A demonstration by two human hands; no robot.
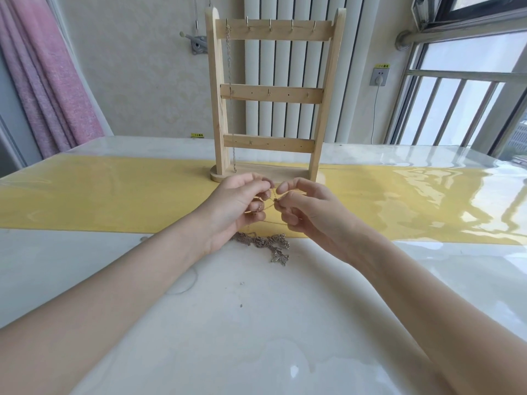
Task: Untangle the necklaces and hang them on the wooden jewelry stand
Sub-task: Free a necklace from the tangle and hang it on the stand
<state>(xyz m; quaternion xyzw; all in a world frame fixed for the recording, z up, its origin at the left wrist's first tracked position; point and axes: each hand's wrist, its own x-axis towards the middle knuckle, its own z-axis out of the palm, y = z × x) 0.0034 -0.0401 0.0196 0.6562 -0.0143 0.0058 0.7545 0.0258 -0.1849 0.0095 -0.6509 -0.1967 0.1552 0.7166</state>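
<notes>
Head view, only one here. Both hands are raised just off the surface (285, 323), in front of the stand (269, 98). Left hand (242, 206) and right hand (302, 208) face each other with fingertips nearly meeting, each pinching a thin gold chain (272, 199); fingers are curled, thumb against forefinger on both. The chain runs between the two hands with a small crossing or knot at the middle, likely why they sit so close: a short span gives control over the snag. Strands also loop around the left fingers, probably to keep slack from re-tangling. Held in the air rather than flat, so the loose part can hang free; exact strand routing is too fine to read. Below the hands, on the surface at the near edge of the yellow runner (114, 201), lies a clump (268, 243) of darker chain, still bunched; I can't tell how many necklaces are in it, or whether the gold chain is tied into it. On the stand, one silver chain (229, 81) already hangs from the leftmost top hook, down past the lower bars almost to the base. The other top hooks (281, 25) are bare. The stand sits centred and close, within reach, so hanging is a short lift once the chain is free. Judgement: mid-task, one hung, one being worked, the clump left.
</notes>
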